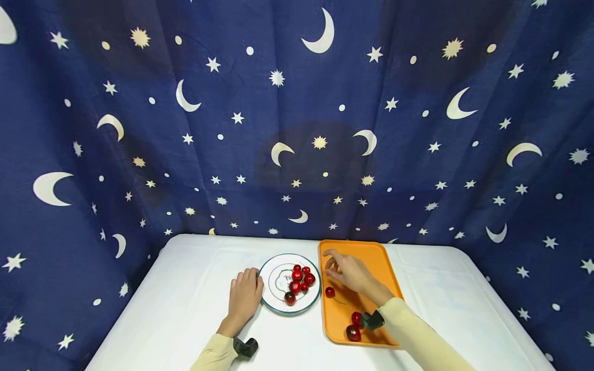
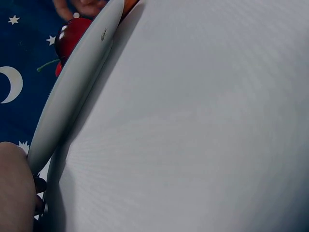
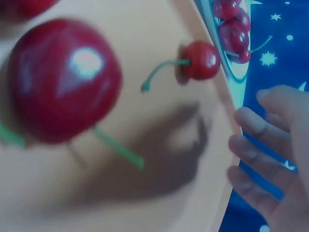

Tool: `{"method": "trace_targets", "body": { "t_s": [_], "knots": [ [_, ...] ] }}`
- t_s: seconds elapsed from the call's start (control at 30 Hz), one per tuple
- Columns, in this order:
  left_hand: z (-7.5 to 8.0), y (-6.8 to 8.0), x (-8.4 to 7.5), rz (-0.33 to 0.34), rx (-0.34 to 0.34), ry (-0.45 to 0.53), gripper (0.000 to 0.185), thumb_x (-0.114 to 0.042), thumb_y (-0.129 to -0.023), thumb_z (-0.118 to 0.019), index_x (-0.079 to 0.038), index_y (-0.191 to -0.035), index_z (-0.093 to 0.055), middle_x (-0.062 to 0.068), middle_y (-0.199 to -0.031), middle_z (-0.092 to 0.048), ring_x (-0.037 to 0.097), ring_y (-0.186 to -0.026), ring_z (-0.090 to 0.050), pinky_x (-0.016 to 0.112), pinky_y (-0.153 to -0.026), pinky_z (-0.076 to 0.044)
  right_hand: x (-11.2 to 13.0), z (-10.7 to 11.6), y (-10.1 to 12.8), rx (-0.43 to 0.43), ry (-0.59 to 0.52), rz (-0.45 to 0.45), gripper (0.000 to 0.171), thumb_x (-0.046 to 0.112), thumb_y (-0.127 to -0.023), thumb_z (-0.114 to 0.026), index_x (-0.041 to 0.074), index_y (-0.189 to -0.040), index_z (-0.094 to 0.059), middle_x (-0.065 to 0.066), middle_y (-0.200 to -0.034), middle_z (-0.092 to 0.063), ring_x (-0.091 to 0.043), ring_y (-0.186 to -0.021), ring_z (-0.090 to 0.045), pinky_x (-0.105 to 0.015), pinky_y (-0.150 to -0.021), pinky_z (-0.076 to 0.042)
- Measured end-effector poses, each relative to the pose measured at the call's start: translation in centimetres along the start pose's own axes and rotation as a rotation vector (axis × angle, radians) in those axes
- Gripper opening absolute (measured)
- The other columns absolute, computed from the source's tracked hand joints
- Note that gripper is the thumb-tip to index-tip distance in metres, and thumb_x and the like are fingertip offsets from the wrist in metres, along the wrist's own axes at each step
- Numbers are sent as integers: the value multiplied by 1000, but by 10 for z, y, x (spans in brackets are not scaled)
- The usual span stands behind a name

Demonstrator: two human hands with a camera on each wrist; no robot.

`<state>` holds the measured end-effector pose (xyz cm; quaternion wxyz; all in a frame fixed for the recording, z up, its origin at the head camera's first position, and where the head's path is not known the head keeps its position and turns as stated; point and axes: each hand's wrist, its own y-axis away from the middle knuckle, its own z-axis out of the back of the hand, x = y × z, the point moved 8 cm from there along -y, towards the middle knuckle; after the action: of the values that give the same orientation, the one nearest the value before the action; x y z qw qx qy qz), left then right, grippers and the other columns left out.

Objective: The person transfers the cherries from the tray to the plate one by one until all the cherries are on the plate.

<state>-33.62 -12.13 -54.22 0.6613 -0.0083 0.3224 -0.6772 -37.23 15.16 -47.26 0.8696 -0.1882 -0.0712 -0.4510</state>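
A white plate [image 1: 274, 300] with a green rim holds several red cherries [image 1: 300, 281]. My left hand [image 1: 245, 298] rests flat on the table, its fingers touching the plate's left rim [image 2: 72, 92]. An orange tray [image 1: 366, 252] lies right of the plate with a cherry [image 1: 330, 292] near its left edge and two more [image 1: 354, 325] at the front. My right hand [image 1: 348, 270] hovers over the tray with fingers spread and nothing in it. In the right wrist view, a big cherry [image 3: 65, 79] lies close, a smaller cherry [image 3: 203, 59] farther off, and loosely extended fingers [image 3: 263, 159].
A white tablecloth [image 1: 195, 273] covers the table. A dark blue curtain [image 1: 297, 129] with moons and stars hangs close behind and on both sides. Bare cloth lies left of the plate and right of the tray.
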Motion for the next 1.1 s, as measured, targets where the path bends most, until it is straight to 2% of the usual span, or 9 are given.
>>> {"method": "trace_targets", "body": {
  "t_s": [0.2,0.37,0.57,0.63,0.83,1.1],
  "knots": [
    [4,1,6,8,39,-8,26,-25,-104,-52,-6,-118,-64,9,-103,-65,22,-88,-52,35,-74,-34,-10,0,10,157,-26,-66,17,26,-96,-72,13,-107,-67,12,-71,-57,0,-60,-46,-20,-60,-41],
    [2,0,9,21,71,-17,28,-25,-105,-51,-5,-120,-63,10,-105,-65,23,-91,-52,35,-76,-34,-10,-5,20,271,-39,-42,22,36,-93,-75,17,-98,-66,12,-71,-55,1,-61,-46,-21,-61,-40],
    [-1,-1,6,17,72,-5,27,-24,-105,-52,-5,-119,-63,11,-105,-65,24,-90,-52,36,-75,-34,-13,-14,31,389,-57,-86,33,51,-83,-82,22,-87,-66,13,-72,-56,-2,-64,-48,-21,-62,-38],
    [-2,-1,6,19,80,-6,27,-25,-105,-51,-5,-120,-63,10,-105,-65,23,-90,-51,36,-75,-34,-13,-16,34,409,-53,-92,33,50,-81,-84,22,-86,-66,13,-73,-56,-2,-66,-48,-22,-63,-39],
    [-2,0,5,26,88,-5,28,-25,-105,-51,-5,-120,-63,10,-106,-64,23,-90,-51,35,-76,-33,-15,-19,37,440,-53,-100,24,34,-83,-86,21,-87,-66,8,-75,-61,-2,-67,-49,-23,-66,-39],
    [-1,-1,5,23,78,-6,28,-25,-105,-51,-5,-120,-63,10,-104,-64,22,-89,-51,35,-75,-33,-15,-19,35,440,-51,-71,19,30,-84,-85,24,-85,-67,15,-73,-57,0,-68,-50,-22,-68,-41]
  ]
}}
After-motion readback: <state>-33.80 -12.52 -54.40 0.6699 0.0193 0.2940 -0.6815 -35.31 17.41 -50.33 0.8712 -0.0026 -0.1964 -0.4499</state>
